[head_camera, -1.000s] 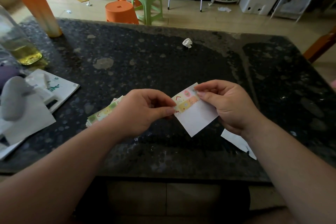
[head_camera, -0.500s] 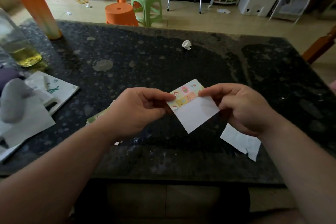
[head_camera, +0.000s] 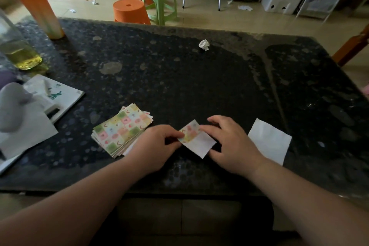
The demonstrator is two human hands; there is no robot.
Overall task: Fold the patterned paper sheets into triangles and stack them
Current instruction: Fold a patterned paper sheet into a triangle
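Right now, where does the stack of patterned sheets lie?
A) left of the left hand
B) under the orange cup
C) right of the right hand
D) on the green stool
A: the stack of patterned sheets lies on the table just left of the left hand, which together with the right hand holds the partly folded sheet; right of the right hand lies a plain white sheet.
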